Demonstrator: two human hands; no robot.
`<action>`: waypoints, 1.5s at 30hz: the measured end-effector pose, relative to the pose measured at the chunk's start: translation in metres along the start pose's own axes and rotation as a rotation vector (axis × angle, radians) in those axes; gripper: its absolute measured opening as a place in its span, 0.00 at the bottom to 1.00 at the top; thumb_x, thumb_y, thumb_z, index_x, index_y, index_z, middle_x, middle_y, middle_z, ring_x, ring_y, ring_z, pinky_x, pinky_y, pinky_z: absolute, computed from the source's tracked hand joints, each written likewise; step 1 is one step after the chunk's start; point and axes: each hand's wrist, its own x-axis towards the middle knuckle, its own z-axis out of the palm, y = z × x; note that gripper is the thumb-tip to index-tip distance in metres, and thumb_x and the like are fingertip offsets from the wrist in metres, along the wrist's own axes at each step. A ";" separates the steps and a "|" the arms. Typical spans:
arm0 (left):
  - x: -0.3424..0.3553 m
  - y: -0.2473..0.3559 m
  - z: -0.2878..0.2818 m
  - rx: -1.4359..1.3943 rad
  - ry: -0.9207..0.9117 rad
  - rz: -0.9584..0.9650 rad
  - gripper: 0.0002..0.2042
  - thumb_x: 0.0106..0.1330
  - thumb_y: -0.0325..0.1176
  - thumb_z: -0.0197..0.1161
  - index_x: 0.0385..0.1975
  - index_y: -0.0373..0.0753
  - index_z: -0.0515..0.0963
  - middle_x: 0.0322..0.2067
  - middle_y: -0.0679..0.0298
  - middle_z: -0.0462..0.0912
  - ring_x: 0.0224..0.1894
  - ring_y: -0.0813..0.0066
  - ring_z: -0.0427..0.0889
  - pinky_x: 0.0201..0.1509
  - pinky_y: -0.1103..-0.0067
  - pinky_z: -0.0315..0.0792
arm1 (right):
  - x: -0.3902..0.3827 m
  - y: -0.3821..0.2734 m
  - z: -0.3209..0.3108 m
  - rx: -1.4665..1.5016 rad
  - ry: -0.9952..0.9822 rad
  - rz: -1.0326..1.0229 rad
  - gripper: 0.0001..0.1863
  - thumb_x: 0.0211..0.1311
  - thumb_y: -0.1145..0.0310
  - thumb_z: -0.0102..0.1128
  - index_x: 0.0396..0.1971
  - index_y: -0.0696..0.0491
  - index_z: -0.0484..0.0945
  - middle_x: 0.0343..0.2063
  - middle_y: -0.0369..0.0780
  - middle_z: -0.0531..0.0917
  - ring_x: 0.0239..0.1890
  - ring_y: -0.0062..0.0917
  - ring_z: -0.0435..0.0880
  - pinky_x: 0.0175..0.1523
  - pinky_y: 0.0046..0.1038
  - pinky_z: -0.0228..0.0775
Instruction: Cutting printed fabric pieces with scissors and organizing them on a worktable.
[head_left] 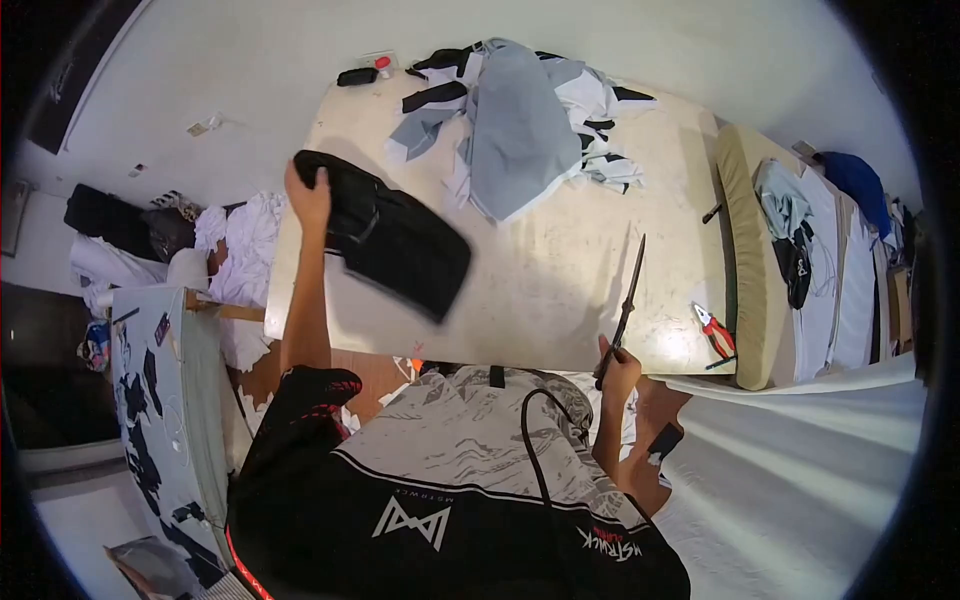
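Observation:
At the left of the table, my left hand (pixel 308 200) is closed on the upper corner of a flat black cloth piece (pixel 405 245). The cloth hangs slanting over the tabletop, its lower right edge smeared by motion. My right hand (pixel 620 370) grips a pair of long dark scissors (pixel 630 300) by the handles at the table's near edge. Their blades look closed and point away from me. Grey, white and black garment pieces (pixel 525 125) lie heaped at the far side, apart from both hands.
On the pale table (pixel 540 290), red-handled pliers (pixel 714 332) lie at the near right corner. A black case (pixel 357 76) and a red-topped item (pixel 383 66) sit at the far left corner. White cloth (pixel 248 245) is piled left; a padded board (pixel 745 250) borders the right.

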 end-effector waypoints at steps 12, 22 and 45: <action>-0.260 0.119 0.158 0.225 -0.736 0.436 0.15 0.67 0.38 0.68 0.50 0.40 0.82 0.50 0.51 0.84 0.59 0.44 0.79 0.56 0.46 0.73 | -0.041 0.018 -0.014 -0.563 0.377 -0.196 0.20 0.51 0.55 0.81 0.29 0.58 0.88 0.21 0.46 0.86 0.25 0.37 0.87 0.37 0.38 0.77; -0.342 0.205 0.089 -0.466 -1.384 -0.298 0.04 0.74 0.27 0.63 0.41 0.33 0.79 0.32 0.58 0.83 0.32 0.65 0.85 0.36 0.65 0.82 | -0.003 -0.022 0.025 -0.521 0.247 -0.411 0.22 0.62 0.56 0.75 0.42 0.62 0.86 0.32 0.42 0.86 0.32 0.32 0.84 0.40 0.33 0.77; -0.144 0.402 -0.026 -1.034 -1.572 0.130 0.16 0.60 0.20 0.75 0.27 0.36 0.69 0.41 0.58 0.85 0.51 0.67 0.86 0.57 0.73 0.76 | -0.107 -0.337 -0.043 -0.360 -0.549 -1.161 0.14 0.58 0.73 0.69 0.45 0.58 0.90 0.30 0.40 0.81 0.30 0.28 0.78 0.35 0.27 0.68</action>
